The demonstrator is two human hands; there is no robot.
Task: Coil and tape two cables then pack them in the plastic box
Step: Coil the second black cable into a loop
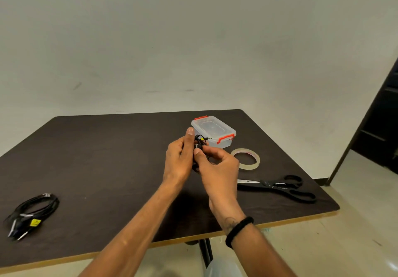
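I see the thin black cable (pixel 199 145) bunched into a small coil and held above the middle of the dark brown wooden table (pixel 107 158), its metal plug with a yellow band poking out toward the far right corner. It looks light, limp and springy, so I judge the loops will want to fan open the moment pressure eases; the sensible hold is across the whole bundle at one point, pinching all turns together, never by the plug or a single strand. My left hand (pixel 179 158) is closed on the coil, thumb raised along it. My right hand (pixel 215 164) is pinched together at the coil's near side, thumb on the strands; whether it grips the cable or only steadies it I cannot tell.

Just beyond the hands sits the clear plastic box with orange latches (pixel 213 131), lid on, toward the far edge. Near it on the right lies the flat roll of clear tape (pixel 245 159), and nearer the right edge the black-handled scissors (pixel 277 187), blades shut. Well apart, by the near left corner, the second black cable (pixel 32 212) lies coiled with a yellow tag.
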